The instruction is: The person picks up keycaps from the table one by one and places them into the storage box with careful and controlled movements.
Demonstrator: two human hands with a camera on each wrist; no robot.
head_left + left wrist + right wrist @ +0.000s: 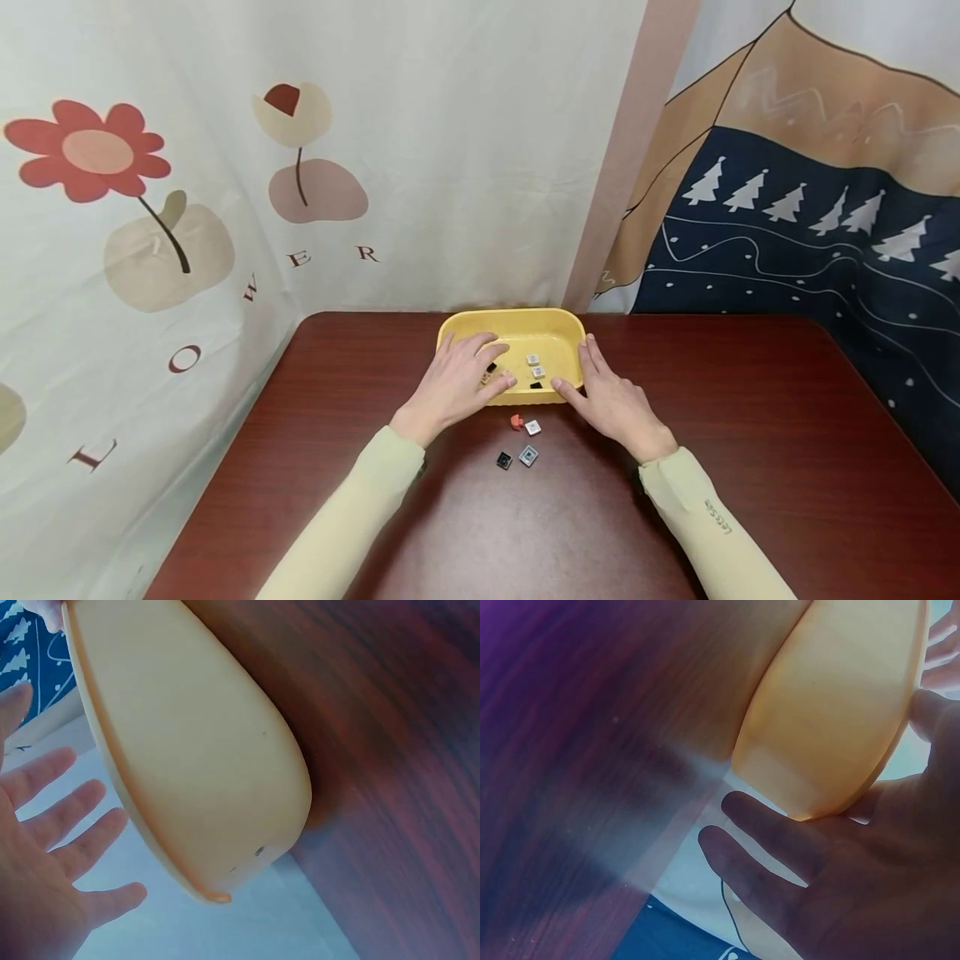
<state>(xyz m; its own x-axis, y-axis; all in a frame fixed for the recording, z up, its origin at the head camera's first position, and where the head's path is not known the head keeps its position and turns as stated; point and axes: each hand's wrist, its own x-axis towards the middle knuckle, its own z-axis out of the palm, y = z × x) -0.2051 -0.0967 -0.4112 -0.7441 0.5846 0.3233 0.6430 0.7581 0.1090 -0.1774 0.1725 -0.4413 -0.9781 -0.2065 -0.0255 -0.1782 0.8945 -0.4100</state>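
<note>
A yellow plastic bin (510, 398) stands at the far edge of the table. My left hand (457, 371) hovers over its left part with fingers spread, holding nothing I can see; the left wrist view shows it apart from the rim. At the bin's right near corner my right hand (618, 408) grips the rim, thumb over the near edge and fingers along the right side. White keycaps (537, 372) and a black piece (536, 386) lie inside. On the table before the bin are a red piece (517, 422), a white keycap (532, 427), a black keycap (504, 460) and a grey keycap (528, 456).
The dark red wooden table (360, 375) stretches to both sides of the bin. A printed curtain (450, 167) hangs close behind the table and along its left side, with a dark blue tree-patterned part (780, 242) at the right.
</note>
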